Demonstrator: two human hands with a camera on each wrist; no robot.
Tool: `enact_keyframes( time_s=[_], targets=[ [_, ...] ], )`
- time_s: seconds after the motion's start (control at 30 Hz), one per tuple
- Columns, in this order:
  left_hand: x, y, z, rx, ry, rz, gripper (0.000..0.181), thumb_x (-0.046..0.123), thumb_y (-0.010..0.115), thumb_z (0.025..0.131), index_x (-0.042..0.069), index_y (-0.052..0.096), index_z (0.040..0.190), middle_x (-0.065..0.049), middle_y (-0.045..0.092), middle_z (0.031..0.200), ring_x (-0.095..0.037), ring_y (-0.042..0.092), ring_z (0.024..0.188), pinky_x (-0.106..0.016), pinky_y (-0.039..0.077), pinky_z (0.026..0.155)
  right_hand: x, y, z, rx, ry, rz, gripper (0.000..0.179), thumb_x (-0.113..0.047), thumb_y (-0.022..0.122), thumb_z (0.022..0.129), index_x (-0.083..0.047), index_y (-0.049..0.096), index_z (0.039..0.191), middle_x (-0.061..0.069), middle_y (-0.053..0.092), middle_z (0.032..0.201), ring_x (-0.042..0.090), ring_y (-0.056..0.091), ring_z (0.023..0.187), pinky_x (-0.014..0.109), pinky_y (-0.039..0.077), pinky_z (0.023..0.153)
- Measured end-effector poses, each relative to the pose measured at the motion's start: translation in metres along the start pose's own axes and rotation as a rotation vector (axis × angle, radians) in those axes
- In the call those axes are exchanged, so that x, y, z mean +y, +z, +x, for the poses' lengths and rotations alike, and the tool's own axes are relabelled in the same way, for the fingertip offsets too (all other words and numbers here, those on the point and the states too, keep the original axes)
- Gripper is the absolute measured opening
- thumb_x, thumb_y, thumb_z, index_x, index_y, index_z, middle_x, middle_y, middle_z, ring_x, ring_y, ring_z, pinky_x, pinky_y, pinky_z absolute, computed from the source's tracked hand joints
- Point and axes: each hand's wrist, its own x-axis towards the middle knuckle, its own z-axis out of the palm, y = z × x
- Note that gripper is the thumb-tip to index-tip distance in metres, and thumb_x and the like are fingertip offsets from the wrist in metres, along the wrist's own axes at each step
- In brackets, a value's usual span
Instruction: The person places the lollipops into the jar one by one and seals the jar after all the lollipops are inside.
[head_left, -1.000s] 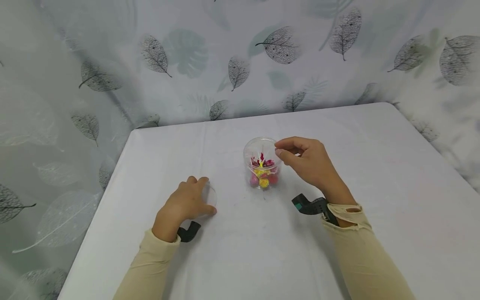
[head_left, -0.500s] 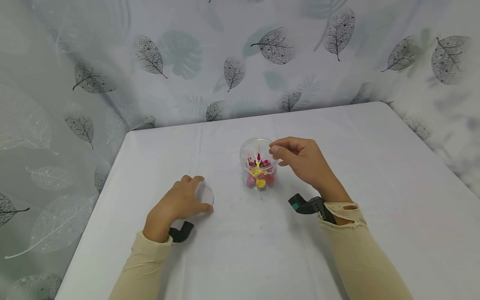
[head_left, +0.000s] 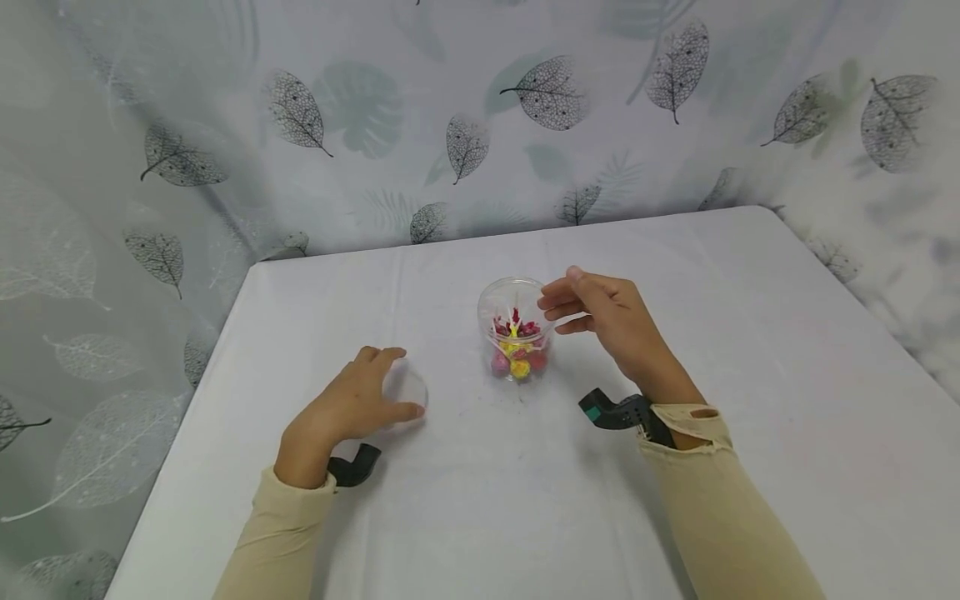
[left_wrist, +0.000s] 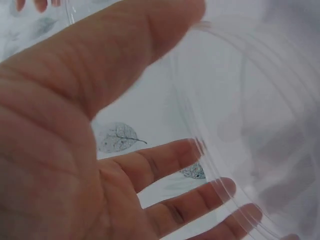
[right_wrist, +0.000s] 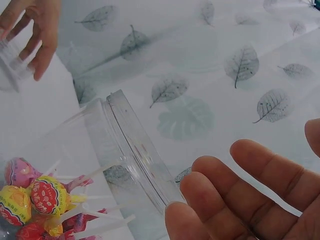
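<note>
In the head view a clear round jar (head_left: 517,333) of wrapped lollipops stands on the white table. Pink, yellow and red wrapped heads (right_wrist: 48,196) and white sticks show through its wall in the right wrist view. Beside its rim is my right hand (head_left: 596,312), thumb raised off the fingers and nothing held. Farther left, the thumb and fingers of my left hand (head_left: 348,400) span a clear round plastic piece (head_left: 407,385) with a ridged rim. Its rim (left_wrist: 220,180) meets the fingertips in the left wrist view; part of it lies outside that picture.
White cloth covers the table (head_left: 487,508). A leaf-printed curtain (head_left: 360,108) hangs along the table's back and left sides, and more of it is at the right. A black wrist device (head_left: 622,412) sits on the right wrist; another (head_left: 356,465) is on the left.
My right hand's thumb has lifted away from its fingertips at the jar's rim. My left hand has drawn slightly left, baring more of the clear piece. The jar stays on the table.
</note>
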Motion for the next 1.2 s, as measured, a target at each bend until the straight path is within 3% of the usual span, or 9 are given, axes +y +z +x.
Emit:
enact_keyframes(
  time_s=[0.3, 0.5, 0.87, 1.13, 1.2],
  targets=[
    [0.007, 0.002, 0.011, 0.115, 0.118, -0.111, 0.089, 0.047, 0.080, 0.089, 0.012, 0.038, 0.159, -0.019, 0.039, 0.156, -0.037, 0.047, 0.141, -0.057, 0.040, 0.115, 0.001, -0.001, -0.006, -0.010, 0.012, 0.001, 0.055, -0.043, 0.041, 0.113, 0.004, 0.071, 0.121, 0.018, 0.072, 0.116, 0.027, 0.070, 0.102, 0.032, 0.061, 0.084],
    [0.017, 0.001, 0.024, 0.203, 0.195, -0.273, 0.091, 0.044, 0.082, 0.088, 0.016, 0.032, 0.159, -0.013, 0.036, 0.158, -0.037, 0.045, 0.141, -0.056, 0.043, 0.111, -0.001, -0.003, -0.006, -0.008, -0.002, 0.012, 0.055, -0.042, 0.042, 0.113, 0.005, 0.070, 0.120, 0.018, 0.072, 0.114, 0.027, 0.071, 0.101, 0.032, 0.061, 0.084],
    [0.021, 0.002, 0.037, 0.321, 0.298, -0.550, 0.086, 0.031, 0.082, 0.088, 0.017, 0.032, 0.156, -0.007, 0.039, 0.156, -0.034, 0.047, 0.139, -0.051, 0.050, 0.106, 0.002, 0.000, -0.002, -0.015, -0.017, 0.033, 0.051, -0.037, 0.046, 0.112, 0.009, 0.069, 0.119, 0.013, 0.074, 0.112, 0.028, 0.071, 0.104, 0.031, 0.062, 0.083],
    [0.024, 0.000, 0.038, 0.387, 0.332, -0.604, 0.086, 0.032, 0.077, 0.091, 0.034, 0.029, 0.162, -0.009, 0.041, 0.151, -0.027, 0.049, 0.137, -0.051, 0.050, 0.107, 0.001, 0.003, 0.001, -0.023, -0.008, 0.028, 0.047, -0.035, 0.050, 0.111, 0.007, 0.070, 0.119, 0.011, 0.074, 0.115, 0.025, 0.071, 0.105, 0.030, 0.061, 0.086],
    [0.024, -0.001, 0.039, 0.398, 0.348, -0.612, 0.084, 0.030, 0.076, 0.091, 0.034, 0.031, 0.162, -0.010, 0.040, 0.152, -0.027, 0.049, 0.138, -0.051, 0.049, 0.107, 0.001, 0.004, 0.002, -0.024, -0.005, 0.027, 0.045, -0.035, 0.051, 0.111, 0.006, 0.070, 0.119, 0.011, 0.074, 0.116, 0.024, 0.071, 0.105, 0.029, 0.061, 0.086]
  ],
)
